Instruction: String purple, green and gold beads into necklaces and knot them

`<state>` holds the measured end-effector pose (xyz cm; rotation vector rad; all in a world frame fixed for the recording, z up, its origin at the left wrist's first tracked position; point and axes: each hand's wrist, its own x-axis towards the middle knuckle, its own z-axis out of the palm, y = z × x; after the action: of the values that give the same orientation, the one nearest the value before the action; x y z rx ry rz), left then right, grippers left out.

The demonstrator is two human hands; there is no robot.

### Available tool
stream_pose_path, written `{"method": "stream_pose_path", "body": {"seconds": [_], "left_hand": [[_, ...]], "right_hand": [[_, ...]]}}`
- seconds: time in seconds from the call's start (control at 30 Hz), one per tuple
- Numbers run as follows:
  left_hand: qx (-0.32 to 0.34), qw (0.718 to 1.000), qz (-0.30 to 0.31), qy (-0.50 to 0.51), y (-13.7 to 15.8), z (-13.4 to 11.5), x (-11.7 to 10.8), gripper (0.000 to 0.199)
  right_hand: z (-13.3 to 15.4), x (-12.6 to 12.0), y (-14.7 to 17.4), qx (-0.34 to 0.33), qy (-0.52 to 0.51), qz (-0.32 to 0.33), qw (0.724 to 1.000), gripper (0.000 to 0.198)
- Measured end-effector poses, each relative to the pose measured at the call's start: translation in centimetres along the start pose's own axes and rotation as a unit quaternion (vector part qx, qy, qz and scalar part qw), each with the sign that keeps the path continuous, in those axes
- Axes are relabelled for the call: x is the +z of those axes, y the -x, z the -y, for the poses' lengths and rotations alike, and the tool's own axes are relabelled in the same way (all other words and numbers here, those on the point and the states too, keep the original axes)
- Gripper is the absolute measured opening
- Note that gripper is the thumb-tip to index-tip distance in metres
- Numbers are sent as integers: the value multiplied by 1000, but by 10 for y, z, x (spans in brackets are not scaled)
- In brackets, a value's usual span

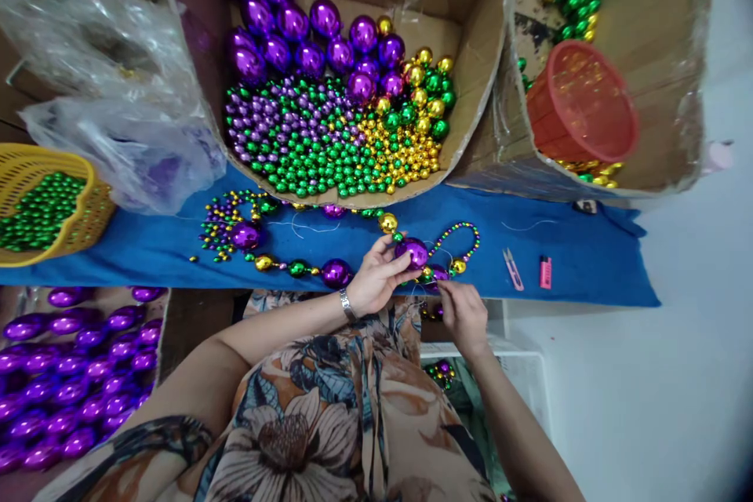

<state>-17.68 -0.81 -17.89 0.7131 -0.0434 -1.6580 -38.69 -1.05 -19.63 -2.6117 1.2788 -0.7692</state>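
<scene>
My left hand (pixel 382 276) is closed on a bead garland, its fingers around a large shiny purple bead (pixel 412 252). Just right of it, my right hand (pixel 464 315) pinches near the strand's end, with fine thread around the fingertips; the thread's exact path is hard to make out. Smaller gold and green beads lie between the two hands. The rest of the garland (pixel 336 273) runs left along the blue cloth (pixel 565 239), alternating big purple, gold and green beads. A loop of tiny beads (pixel 462 227) lies beyond my right hand.
A cardboard box (pixel 482 86) of sorted beads stands behind the cloth. Right of it, another box holds a red bucket (pixel 588 102). Thread snips (pixel 513 270) and a pink lighter (pixel 545 272) lie at right. A yellow basket (pixel 94 196) of green beads and purple oval beads (pixel 70 388) are at left.
</scene>
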Motion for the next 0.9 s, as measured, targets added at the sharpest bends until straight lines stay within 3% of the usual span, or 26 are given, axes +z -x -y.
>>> {"method": "stream_pose_path", "body": {"seconds": [0.2, 0.37, 0.53, 0.67, 0.83, 0.9], "left_hand": [[3, 1000, -7, -20, 2, 3, -2, 46], [25, 1000, -7, -12, 2, 5, -3, 46], [12, 1000, -15, -1, 0, 3, -3, 47], [10, 999, -30, 12, -1, 4, -4, 48], [33, 999, -9, -16, 1, 4, -4, 50], [39, 999, -4, -23, 2, 4, -4, 51]], "right_hand": [[0, -2, 1, 40, -44, 61, 996, 14], [-7, -2, -1, -13, 31, 8, 999, 20], [-6, -7, -6, 31, -68, 76, 994, 12], [-6, -11, -7, -1, -49, 45, 998, 15], [0, -11, -3, 57, -90, 94, 990, 12], [3, -10, -1, 49, -70, 81, 993, 13]]}}
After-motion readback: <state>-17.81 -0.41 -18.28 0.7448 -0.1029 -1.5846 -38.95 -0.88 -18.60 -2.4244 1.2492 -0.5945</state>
